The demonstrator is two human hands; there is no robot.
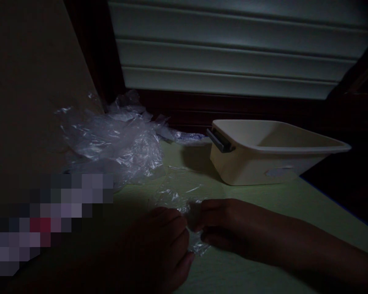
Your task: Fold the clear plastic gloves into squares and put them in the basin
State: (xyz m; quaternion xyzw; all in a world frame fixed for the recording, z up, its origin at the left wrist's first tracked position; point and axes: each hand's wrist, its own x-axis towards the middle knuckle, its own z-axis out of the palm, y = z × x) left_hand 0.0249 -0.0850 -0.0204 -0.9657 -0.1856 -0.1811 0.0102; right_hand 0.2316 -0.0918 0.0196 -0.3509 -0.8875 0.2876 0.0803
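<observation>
1. Clear plastic (173,196) lies at lower center on a pale green tabletop (257,196), between two hands.
2. The left hand (168,241) curls its fingers around the plastic's near left side; the right hand (223,222) bends its fingers at the right, its grip impossible to tell in dim light.
3. A crumpled plastic heap (122,143) fills center left.
4. A cream tub (248,165) with a dark handle (219,141) sits at center right.
5. Pale slats (227,49) span the top.

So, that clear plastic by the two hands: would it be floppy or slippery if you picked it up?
The clear plastic would probably flop, as it looks like thin, wrinkled film. It's likely very light, since the table shows through it. Its shiny highlights suggest it may feel slippery.
</observation>
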